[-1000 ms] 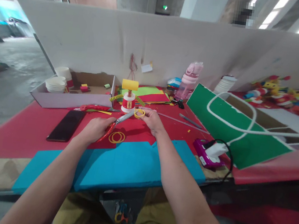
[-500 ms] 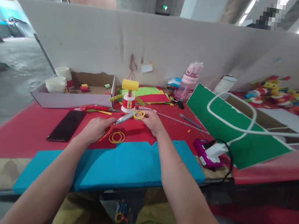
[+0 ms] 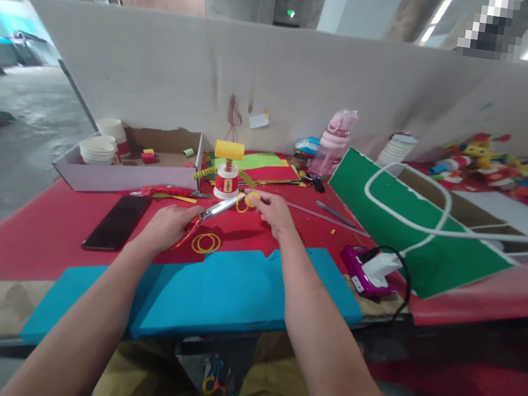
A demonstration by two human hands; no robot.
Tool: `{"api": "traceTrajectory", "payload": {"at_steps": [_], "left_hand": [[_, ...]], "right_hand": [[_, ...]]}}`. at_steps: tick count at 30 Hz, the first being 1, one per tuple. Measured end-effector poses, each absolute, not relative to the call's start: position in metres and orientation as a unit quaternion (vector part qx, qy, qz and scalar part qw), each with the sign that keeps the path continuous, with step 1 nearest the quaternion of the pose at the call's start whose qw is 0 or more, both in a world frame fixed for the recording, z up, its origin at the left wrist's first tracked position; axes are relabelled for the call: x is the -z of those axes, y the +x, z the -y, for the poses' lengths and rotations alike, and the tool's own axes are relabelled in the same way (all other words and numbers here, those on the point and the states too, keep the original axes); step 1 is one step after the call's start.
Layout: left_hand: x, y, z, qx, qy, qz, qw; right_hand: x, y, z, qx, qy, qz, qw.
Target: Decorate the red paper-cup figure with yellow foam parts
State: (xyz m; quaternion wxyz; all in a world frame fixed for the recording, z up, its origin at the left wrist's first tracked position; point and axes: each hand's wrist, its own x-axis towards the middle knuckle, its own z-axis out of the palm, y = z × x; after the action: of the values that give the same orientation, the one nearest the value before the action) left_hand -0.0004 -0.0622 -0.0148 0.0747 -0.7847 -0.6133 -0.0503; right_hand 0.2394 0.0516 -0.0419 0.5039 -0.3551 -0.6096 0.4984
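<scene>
My left hand is closed around the red handles of a pair of scissors, whose metal blades point up and right. At the blade tips, my right hand pinches a curled yellow paper strip. Just behind the blades stands a paper-cup figure in red and white, with a yellow roll on top and folded paper arms at its sides. Yellow rings lie on the red table cover below the scissors.
A box with paper cups stands at the left, near a phone and a red-handled tool. A blue pad lines the front edge. At the right are a purple power strip, a green board and a pink bottle.
The yellow paper at the blade tips was a neat round ring and now hangs as a loose curl. My right hand has shifted slightly; the scissors' blades look more closed.
</scene>
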Motion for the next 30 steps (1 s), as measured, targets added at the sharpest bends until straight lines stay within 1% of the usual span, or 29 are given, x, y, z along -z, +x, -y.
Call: {"api": "traceTrajectory", "payload": {"at_steps": [2,5,10,15,17,19,22,25,30], "left_hand": [[0.016,-0.004,0.06,0.04,-0.781,0.618,0.082],[0.017,-0.01,0.058,0.027,-0.782,0.618,0.07],[0.013,-0.015,0.06,0.03,-0.771,0.631,0.082],[0.002,-0.031,0.074,0.005,-0.757,0.632,0.164],[-0.003,-0.041,0.083,0.004,-0.74,0.649,0.179],[-0.008,-0.049,0.091,0.004,-0.733,0.661,0.164],[-0.018,-0.055,0.102,-0.035,-0.739,0.66,0.127],[-0.029,-0.056,0.109,-0.065,-0.748,0.651,0.115],[-0.044,-0.067,0.113,-0.046,-0.74,0.66,0.123]], "right_hand": [[0.042,0.241,-0.053,-0.54,-0.382,0.527,0.533],[0.04,0.241,-0.054,-0.617,-0.347,0.44,0.553],[0.038,0.235,-0.052,-0.649,-0.286,0.425,0.563],[0.035,0.23,-0.047,-0.67,-0.28,0.405,0.556],[0.034,0.228,-0.046,-0.684,-0.277,0.39,0.551],[0.033,0.226,-0.045,-0.692,-0.271,0.38,0.55],[0.033,0.224,-0.044,-0.695,-0.262,0.362,0.563],[0.032,0.223,-0.043,-0.705,-0.252,0.338,0.57],[0.031,0.223,-0.04,-0.722,-0.243,0.325,0.561]]}}
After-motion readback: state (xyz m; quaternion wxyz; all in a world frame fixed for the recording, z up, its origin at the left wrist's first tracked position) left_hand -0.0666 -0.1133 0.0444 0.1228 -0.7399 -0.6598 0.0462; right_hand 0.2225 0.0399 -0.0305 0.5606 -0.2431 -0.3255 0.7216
